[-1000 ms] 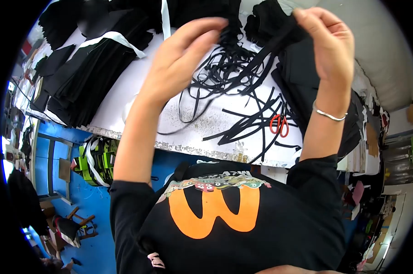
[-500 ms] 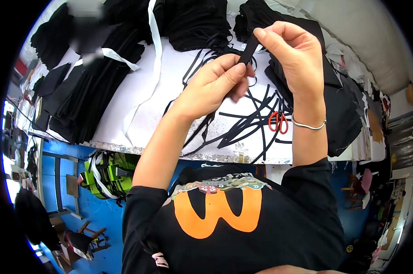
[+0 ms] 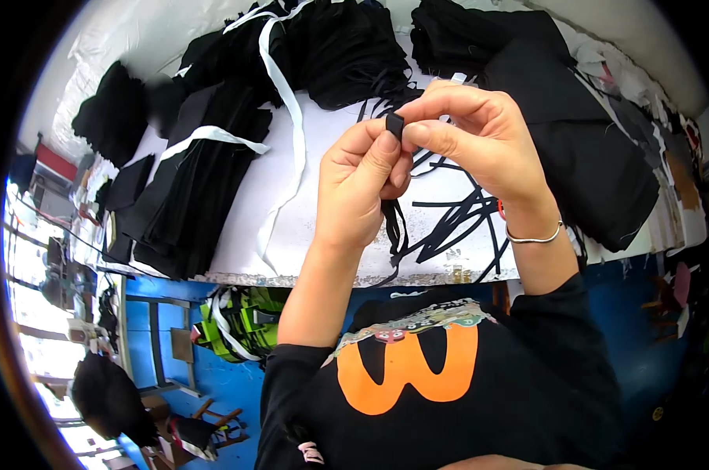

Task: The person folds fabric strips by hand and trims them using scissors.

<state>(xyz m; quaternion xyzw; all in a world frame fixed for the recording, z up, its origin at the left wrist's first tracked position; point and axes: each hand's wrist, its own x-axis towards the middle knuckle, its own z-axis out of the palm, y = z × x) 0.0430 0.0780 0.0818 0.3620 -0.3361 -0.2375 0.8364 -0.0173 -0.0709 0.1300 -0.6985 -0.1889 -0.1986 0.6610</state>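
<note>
A short black strap point(image 3: 394, 125) sticks up from between the thumb and fingers of my left hand point(image 3: 354, 176); its end looks folded over. My right hand point(image 3: 488, 141) comes in from the right, thumb and forefinger closing on the strap's edge. Both hands meet above the white table point(image 3: 245, 188). Under and beyond them lie loose black straps point(image 3: 456, 223) in a tangle. Behind my right wrist, a bit of the scissors' red handle point(image 3: 501, 209) shows; the rest is hidden.
Stacks of black fabric pieces stand at the left point(image 3: 198, 188), the back point(image 3: 339, 55) and the right point(image 3: 582, 149). A long white strip point(image 3: 292, 125) hangs across the table. Below the front edge is a green bundle point(image 3: 253, 325) with straps.
My right hand has come down and left, closer to my left hand. The strap, earlier stretched between both hands, now shows as a short folded end. The view has shifted.
</note>
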